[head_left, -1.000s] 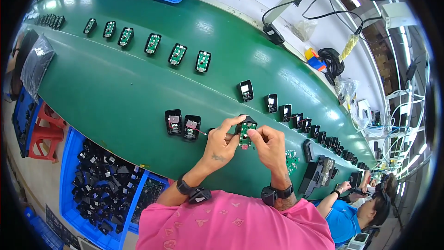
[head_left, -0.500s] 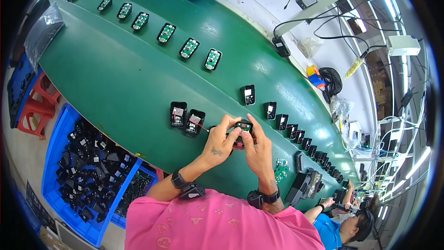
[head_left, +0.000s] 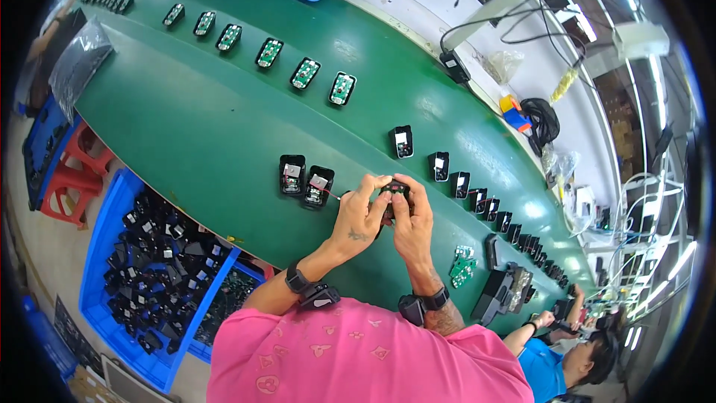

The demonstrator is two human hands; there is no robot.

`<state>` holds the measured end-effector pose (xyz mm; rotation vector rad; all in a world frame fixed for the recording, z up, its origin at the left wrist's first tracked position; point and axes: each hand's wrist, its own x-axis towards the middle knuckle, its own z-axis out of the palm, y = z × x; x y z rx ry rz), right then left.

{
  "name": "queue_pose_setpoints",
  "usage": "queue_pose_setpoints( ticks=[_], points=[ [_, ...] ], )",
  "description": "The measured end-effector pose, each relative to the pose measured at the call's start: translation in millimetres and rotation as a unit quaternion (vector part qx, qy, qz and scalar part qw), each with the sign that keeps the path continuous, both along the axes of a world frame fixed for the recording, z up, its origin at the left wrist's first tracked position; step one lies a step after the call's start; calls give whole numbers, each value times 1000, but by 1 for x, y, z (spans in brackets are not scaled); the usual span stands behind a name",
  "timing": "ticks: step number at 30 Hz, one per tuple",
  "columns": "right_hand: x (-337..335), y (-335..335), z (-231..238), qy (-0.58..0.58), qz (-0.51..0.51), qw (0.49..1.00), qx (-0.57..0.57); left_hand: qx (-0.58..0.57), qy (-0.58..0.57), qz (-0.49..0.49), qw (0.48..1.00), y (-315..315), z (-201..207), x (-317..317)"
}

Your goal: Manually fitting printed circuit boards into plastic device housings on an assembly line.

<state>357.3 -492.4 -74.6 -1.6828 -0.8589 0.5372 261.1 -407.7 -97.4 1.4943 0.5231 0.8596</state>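
Both hands hold one small black plastic housing (head_left: 397, 188) with a green circuit board showing inside it. My left hand (head_left: 359, 216) grips its left side, thumb on the board. From the other side my right hand (head_left: 412, 216) closes round it, its thumb also pressing on the board. The fingers hide most of the housing. Just left of my left hand lie two open black housings, one (head_left: 292, 175) with a silvery part inside and the other (head_left: 319, 186) with a thin red wire running out toward my hand.
Along the green table (head_left: 224, 119), housings with green boards (head_left: 342, 89) line the far left; open black housings (head_left: 401, 142) trail off right. Loose green boards (head_left: 463, 266) lie near a black device (head_left: 495, 295). A blue crate (head_left: 119, 254) of black parts stands lower left; a co-worker (head_left: 548, 366) sits right.
The housing in my hands is tipped differently, and less of its green board shows. My thumbs stay on it. The whole view has shifted slightly.
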Motion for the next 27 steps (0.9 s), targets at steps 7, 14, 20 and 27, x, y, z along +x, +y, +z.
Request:
queue_pose_setpoints(
  ticks=[7, 14, 20, 27],
  points=[
    [43, -37, 20, -178, -22, 982, -65, 18, 130, -81, 988, 65, 52, 26],
    [115, -194, -1, -286, -253, 892, -243, 80, 230, 32, 969, 163, -20, 111],
    [83, -216, -20, -303, -220, 860, -348, 306, 389, 69, 866, 187, -30, 98],
    [91, -214, -38, -327, -211, 864, -319, 419, 446, -84, 786, 84, 15, 112]
  ],
)
